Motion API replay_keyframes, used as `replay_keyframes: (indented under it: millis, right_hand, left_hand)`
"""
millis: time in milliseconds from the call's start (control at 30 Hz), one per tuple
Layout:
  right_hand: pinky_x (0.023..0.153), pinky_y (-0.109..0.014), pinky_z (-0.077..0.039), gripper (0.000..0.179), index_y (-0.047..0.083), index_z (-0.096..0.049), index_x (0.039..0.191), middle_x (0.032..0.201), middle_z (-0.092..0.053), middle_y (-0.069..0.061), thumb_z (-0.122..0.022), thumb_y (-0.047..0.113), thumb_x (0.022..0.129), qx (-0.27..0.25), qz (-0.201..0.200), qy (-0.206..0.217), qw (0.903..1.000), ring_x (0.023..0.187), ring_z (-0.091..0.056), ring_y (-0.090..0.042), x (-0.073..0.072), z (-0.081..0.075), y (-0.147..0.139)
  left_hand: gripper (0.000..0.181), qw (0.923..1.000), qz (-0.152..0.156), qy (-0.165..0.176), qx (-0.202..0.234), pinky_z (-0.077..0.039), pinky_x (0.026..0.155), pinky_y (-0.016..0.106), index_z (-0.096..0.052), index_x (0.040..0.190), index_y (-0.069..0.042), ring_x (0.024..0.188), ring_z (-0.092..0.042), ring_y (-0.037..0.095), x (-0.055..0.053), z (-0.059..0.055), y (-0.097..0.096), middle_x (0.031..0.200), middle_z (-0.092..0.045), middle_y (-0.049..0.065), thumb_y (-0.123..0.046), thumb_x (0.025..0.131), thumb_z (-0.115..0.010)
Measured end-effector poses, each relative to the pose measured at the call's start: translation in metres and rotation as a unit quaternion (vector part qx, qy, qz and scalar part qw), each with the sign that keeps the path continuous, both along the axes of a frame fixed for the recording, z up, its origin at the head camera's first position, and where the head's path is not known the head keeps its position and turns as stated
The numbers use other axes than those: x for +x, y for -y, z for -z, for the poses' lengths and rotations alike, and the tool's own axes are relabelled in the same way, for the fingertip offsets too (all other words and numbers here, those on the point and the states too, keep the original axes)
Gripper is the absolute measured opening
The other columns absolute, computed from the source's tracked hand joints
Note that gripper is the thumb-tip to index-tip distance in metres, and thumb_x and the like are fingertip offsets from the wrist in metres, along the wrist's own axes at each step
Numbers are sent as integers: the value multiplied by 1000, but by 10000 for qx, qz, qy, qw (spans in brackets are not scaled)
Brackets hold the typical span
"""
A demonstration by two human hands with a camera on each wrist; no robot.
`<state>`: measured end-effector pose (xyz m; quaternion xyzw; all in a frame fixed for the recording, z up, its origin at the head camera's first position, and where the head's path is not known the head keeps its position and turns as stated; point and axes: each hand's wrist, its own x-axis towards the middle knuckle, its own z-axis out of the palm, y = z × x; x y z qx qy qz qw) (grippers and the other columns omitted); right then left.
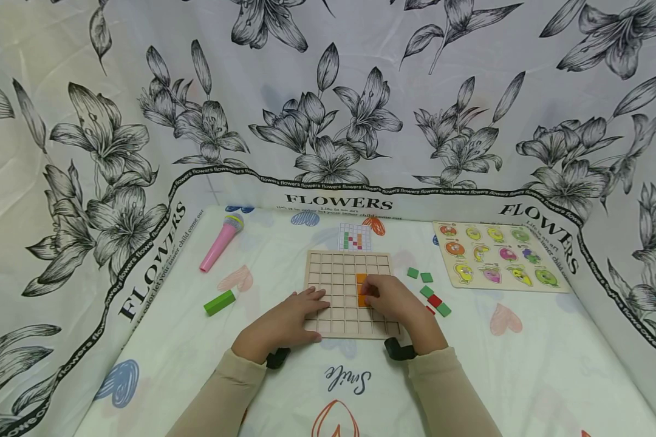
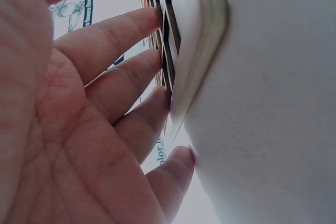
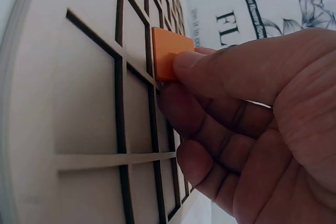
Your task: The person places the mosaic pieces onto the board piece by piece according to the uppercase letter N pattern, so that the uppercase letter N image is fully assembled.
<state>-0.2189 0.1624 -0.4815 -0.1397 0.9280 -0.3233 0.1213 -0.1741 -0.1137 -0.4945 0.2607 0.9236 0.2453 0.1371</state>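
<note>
While pinching an orange tile (image 3: 164, 50), the right hand (image 1: 392, 298) overhangs the board (image 1: 325, 271).

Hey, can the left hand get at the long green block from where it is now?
Probably yes: nothing seems to stand between the left hand and the green block, and that hand holds nothing, its fingers just touching the grid board.

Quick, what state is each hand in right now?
Left hand: open, touching the wooden grid board.
Right hand: closed, pinching an orange tile.
</note>
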Motion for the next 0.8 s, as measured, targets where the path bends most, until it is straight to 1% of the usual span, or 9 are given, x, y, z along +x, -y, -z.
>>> replay_keyframes:
  millis: [233,467,633,733,800]
  right_hand:
    - [85,-36,-55,9,15,-74,98,92,-66,0,-78,6,100,56,-13,-21,10000,90,-60,-20,-1,2,0]
    - [86,-38,-56,9,14,-75,98,95,-66,0,-79,6,99,165,-19,-91,9998,90,-60,-19,-1,2,2]
    - [86,-37,-56,11,15,-74,97,94,-66,0,-80,6,98,190,3,-90,9998,90,-60,-19,-1,4,2]
    - [83,-35,-55,8,14,-75,98,94,-66,0,-79,7,99,122,29,-24,9999,90,-60,-19,-2,1,-1]
    - [78,-35,-55,4,13,-75,101,95,-67,-1,-78,11,101,45,141,19,9999,89,-60,-20,-2,-4,-8]
  left_hand:
    - [70,10000,-11,16,-27,-25,136,59,-62,157,-13,167,-31,34,0,0,-1,174,-43,9,-25,93,-89]
    - [71,10000,-9,12,-50,-25,136,58,-61,157,-14,167,-31,33,-1,-1,-1,174,-43,8,-26,93,-89]
    - [70,10000,-13,-4,-15,-26,136,59,-62,156,-13,166,-32,34,1,-2,-1,174,-44,9,-25,92,-89]
    - [70,10000,-30,24,-15,-25,136,59,-62,156,-13,166,-32,34,1,-3,-1,174,-43,8,-25,93,-89]
    - [70,10000,-48,42,-8,-25,136,59,-62,156,-14,166,-32,33,1,-3,-1,174,-43,8,-25,93,-89]
